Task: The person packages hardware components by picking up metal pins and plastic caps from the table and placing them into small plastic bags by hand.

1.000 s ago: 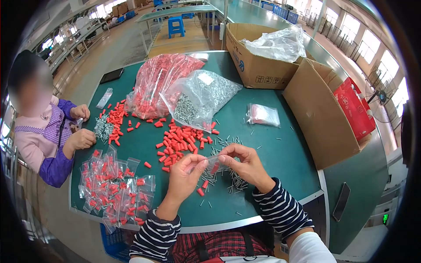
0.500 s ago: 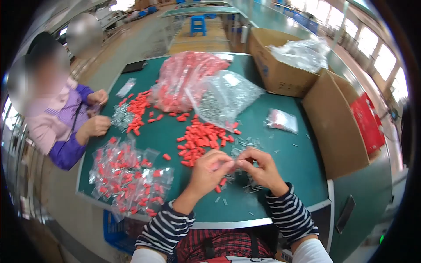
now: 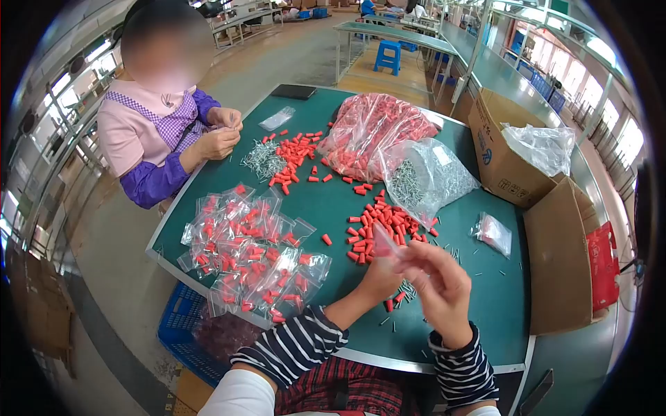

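A small clear plastic bag with a reddish tint sticks up between my two hands, above the table. My left hand is closed around its lower part. My right hand pinches at the bag's right side with bent fingers; the fingertips partly overlap the left hand. Just beyond lies a pile of red tapered plastic caps. Loose silver screws are scattered beneath and around my hands, partly hidden by them. At left, many small filled clear bags with red caps lie heaped.
Across the left corner a person handles something small beside red caps and screws. Large bags of red caps and screws lie at the back. Cardboard boxes stand right; a blue basket sits below left.
The camera view has swung, so the table appears further right. My hands were fingertip to fingertip low over the screws; now they are raised with the plastic bag showing between them.
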### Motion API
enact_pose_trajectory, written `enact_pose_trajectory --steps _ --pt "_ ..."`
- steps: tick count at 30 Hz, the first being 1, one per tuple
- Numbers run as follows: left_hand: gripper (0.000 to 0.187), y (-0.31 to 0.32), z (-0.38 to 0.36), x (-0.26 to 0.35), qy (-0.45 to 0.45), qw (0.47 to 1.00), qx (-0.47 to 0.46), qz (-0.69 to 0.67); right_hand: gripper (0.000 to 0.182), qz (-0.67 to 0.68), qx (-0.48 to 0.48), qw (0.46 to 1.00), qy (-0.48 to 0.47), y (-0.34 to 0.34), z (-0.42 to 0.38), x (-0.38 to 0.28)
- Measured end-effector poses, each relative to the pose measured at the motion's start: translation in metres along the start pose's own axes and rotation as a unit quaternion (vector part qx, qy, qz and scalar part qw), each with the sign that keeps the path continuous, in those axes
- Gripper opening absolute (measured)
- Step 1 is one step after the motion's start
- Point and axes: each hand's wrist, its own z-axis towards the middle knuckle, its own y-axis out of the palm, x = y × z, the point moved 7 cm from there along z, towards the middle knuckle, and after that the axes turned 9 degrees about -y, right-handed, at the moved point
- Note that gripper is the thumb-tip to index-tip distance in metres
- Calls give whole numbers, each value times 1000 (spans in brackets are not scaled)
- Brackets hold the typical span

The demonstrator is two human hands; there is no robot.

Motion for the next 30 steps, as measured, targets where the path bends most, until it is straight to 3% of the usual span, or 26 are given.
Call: enact_pose_trajectory --steps 1,4,6,8,11,12,15,17,26,30 --pt "26 5 -5 6 40 997 -34 -51 17 -21 -27 998 -59 8 5 -18" --pt "38 3 -3 6 1 1000 5 20 18 -66 -11 994 -81 -4 7 -18" --pt "40 2 -7 13 -55 995 43 69 17 -111 16 993 23 -23 -8 16" --pt "43 8 -8 17 -15 996 32 82 21 -158 31 981 108 -39 -27 52" --pt "38 21 -8 9 69 991 -4 110 22 -138 -28 985 100 -38 -46 77" --pt "37 25 -9 8 94 985 -9 145 19 -139 -5 985 106 -41 -52 81" --pt "34 25 -5 2 142 972 -12 184 12 -193 -29 980 45 -46 -44 70" --pt "35 22 -11 3 36 987 11 153 8 -161 -6 986 41 -46 -39 64" --pt "39 27 -13 -2 12 988 12 155 13 -140 -41 987 69 -49 -45 71" --pt "38 23 -14 -6 -28 989 13 143 10 -146 -15 989 6 -45 -45 60"
